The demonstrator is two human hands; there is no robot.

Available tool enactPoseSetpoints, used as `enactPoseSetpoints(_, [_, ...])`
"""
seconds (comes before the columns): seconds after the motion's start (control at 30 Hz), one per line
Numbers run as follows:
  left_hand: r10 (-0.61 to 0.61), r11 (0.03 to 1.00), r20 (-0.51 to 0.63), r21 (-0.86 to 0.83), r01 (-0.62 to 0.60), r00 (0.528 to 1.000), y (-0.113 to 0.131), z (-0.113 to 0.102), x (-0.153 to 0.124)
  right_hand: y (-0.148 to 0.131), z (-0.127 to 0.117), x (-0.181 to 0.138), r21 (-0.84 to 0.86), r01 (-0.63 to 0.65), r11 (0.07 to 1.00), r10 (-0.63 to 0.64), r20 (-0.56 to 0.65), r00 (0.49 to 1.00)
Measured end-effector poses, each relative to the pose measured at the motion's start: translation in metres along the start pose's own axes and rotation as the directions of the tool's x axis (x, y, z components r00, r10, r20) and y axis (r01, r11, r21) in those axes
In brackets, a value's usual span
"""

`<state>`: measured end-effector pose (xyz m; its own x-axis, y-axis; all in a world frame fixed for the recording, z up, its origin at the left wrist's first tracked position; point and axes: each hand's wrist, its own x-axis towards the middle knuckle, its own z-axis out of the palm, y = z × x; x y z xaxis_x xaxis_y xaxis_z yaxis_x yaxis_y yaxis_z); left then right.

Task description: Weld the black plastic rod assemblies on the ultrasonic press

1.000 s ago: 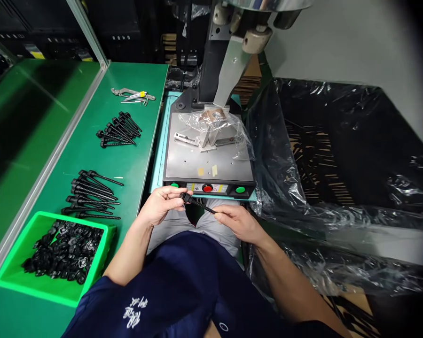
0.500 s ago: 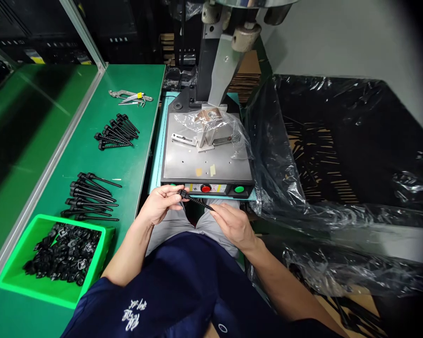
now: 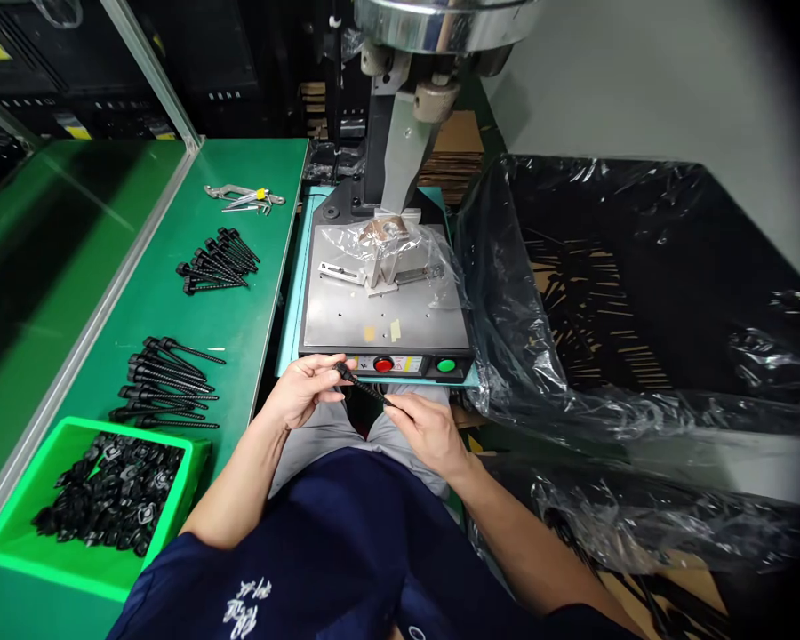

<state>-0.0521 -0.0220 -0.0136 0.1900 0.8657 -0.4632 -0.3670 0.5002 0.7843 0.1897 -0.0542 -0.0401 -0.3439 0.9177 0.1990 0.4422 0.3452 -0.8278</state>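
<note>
Between my two hands, in front of the press, is a black ribbed strip with a chunky head, which looks like a cable tie. My left hand pinches its head end between thumb and fingers. The thin end lies in the closed fingers of my right hand. On the green table to the left, similar black cable ties lie in a loose row, with a second bunch farther back. A green bin near my left forearm holds many small black clip-like parts.
A press with a metal base plate, a red button and a green button stands ahead. Its metal horn hangs above a fixture. Pliers lie at the table's back. A plastic-lined box is at right.
The view has tilted and shifted slightly. Both hands keep hold of the cable tie, which slopes down a little more steeply toward my right hand.
</note>
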Motion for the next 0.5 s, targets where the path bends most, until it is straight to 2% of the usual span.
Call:
enactPoseSetpoints(0.13, [0.107,0.989,-0.049,0.112,-0.101,0.993,0.000,0.009,0.014,0.008,0.008,0.006,0.114,-0.189,0.975,0.176,0.120,0.977])
enactPoseSetpoints(0.23, [0.266,0.937,-0.002,0.235,-0.258,0.964,-0.001,0.022,0.028,0.008,0.015,0.024,0.369,-0.278,0.887,0.225,0.179,0.958])
enactPoseSetpoints(0.3, [0.337,0.878,0.062,0.341,-0.337,0.940,-0.002,0.033,0.036,0.006,0.020,0.042,0.597,-0.288,0.749,0.240,0.160,0.957])
enactPoseSetpoints(0.37, [0.386,0.806,0.108,0.444,-0.392,0.916,-0.005,0.041,0.042,0.005,0.023,0.059,0.747,-0.264,0.610,0.269,0.118,0.956])
enactPoseSetpoints(0.43, [0.436,0.749,0.122,0.499,-0.435,0.892,-0.006,0.046,0.048,0.007,0.023,0.076,0.791,-0.242,0.562,0.302,0.076,0.950])
enactPoseSetpoints(0.5, [0.470,0.751,0.115,0.470,-0.465,0.875,-0.003,0.046,0.057,0.012,0.020,0.093,0.791,-0.232,0.567,0.349,0.025,0.937])
